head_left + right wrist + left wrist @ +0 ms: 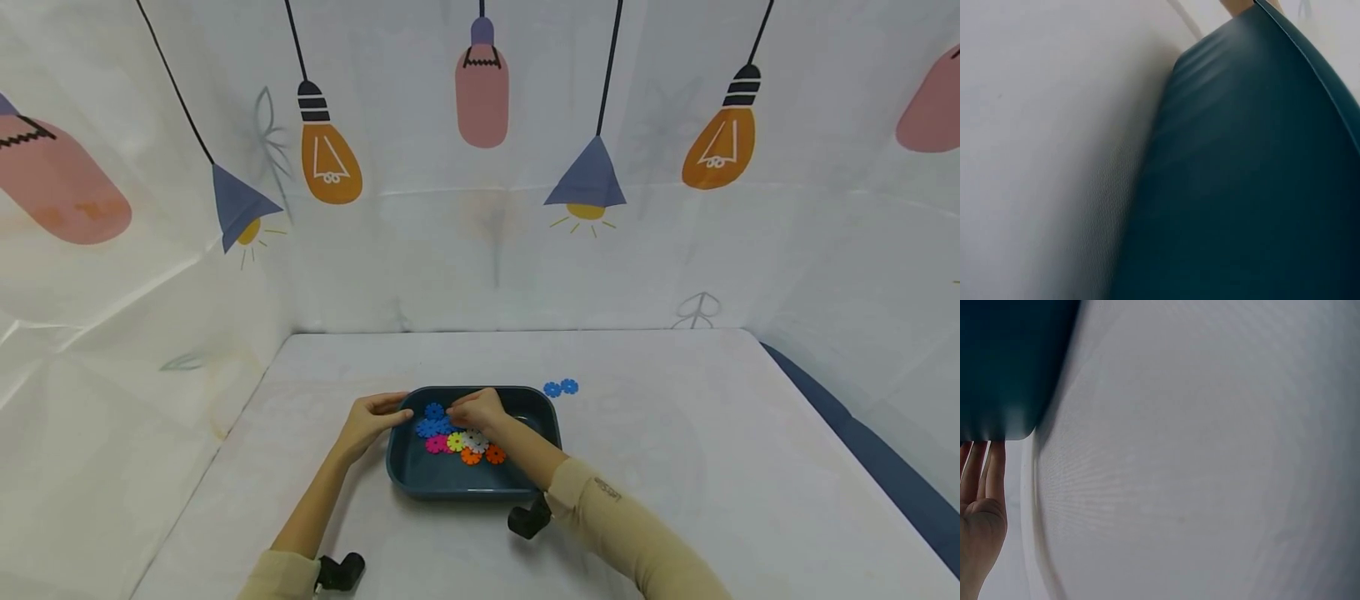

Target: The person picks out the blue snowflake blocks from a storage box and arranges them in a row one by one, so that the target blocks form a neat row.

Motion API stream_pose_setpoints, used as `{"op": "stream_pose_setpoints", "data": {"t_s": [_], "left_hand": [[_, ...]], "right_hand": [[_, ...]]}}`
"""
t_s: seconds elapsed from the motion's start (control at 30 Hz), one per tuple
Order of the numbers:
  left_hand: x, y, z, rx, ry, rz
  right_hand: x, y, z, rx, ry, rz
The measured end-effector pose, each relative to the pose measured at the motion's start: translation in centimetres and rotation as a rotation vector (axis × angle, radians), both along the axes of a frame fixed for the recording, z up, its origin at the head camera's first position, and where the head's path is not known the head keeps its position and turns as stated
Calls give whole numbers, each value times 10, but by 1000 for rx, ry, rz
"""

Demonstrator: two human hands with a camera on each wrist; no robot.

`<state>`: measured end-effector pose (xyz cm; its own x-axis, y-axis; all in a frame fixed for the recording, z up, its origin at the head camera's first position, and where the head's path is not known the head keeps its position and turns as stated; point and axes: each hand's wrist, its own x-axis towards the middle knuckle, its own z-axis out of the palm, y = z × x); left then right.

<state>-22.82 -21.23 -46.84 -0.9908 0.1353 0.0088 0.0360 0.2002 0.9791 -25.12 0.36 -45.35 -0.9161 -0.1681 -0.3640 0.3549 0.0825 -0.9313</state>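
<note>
On the white tabletop [675, 433] sits a dark blue tray [450, 487], and both hands are at it. The left hand [371, 421] rests on the tray's left edge with its fingers laid against the outer wall; the left wrist view shows those fingers [985, 465] fairly straight, touching the tray's corner, not wrapped round anything. The right hand [476, 410] reaches down into the tray over a little heap of flat plastic flower discs [461, 437] (blue, pink, yellow, white and orange ones). Its fingers are curled down onto the blue ones, but I cannot tell if they pinch one or only touch, because the hand hides its own fingertips. The right wrist view shows only the tray's dark wall up close.

Two more blue discs [561, 387] lie joined together on the tabletop, just past the tray's far right corner.

The discs look small, light and stiff, with notches round the rim, so they likely slide about on the smooth tray. A good place to take one seems to be its rim, between thumb and finger.
</note>
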Motion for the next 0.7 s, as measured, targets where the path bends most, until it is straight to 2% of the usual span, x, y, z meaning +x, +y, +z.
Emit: {"op": "stream_pose_setpoints", "data": {"t_s": [0.2,0.47,0.7], "left_hand": [[-7,-5,-13,25,9,-5],[-6,-4,-11,-8,37,3],[-6,-5,-12,-3,33,-5]], "right_hand": [[-3,-8,-1,-112,-101,-9],[-4,-22,-5,-187,-111,-26],[-4,-37,-4,-248,-205,-65]]}}
